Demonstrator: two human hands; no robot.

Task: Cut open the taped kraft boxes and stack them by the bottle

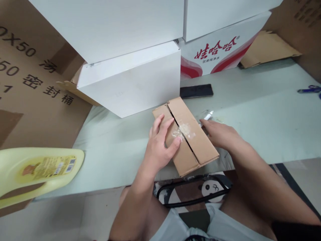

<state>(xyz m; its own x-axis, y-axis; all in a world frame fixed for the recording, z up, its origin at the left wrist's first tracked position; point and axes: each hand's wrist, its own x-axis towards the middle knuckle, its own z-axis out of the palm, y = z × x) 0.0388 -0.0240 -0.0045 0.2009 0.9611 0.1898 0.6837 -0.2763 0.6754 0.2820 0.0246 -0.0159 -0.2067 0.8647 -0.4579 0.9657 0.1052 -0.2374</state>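
Note:
A small brown cardboard box [198,134] lies tilted across the table, a dark gap running between its two top flaps. Crumpled clear tape [185,129] clings to the flaps around that gap. My left hand [160,144] rests on top of the box with fingers and thumb spread, the thumb beside the tape. At the box's right side, my right hand [219,132] has its fingers curled. A slim white object [208,115] juts out beyond those fingers and seems to be in their grasp; its kind is unclear. Part of the right fingers is hidden.
A black phone [197,91] lies behind the box, below stacked white cartons [135,87]. A yellow bottle [42,170] is at the left table edge, near a large brown carton [32,83]. Blue-handled scissors [309,89] lie far right, and flattened cardboard [269,48] farther back.

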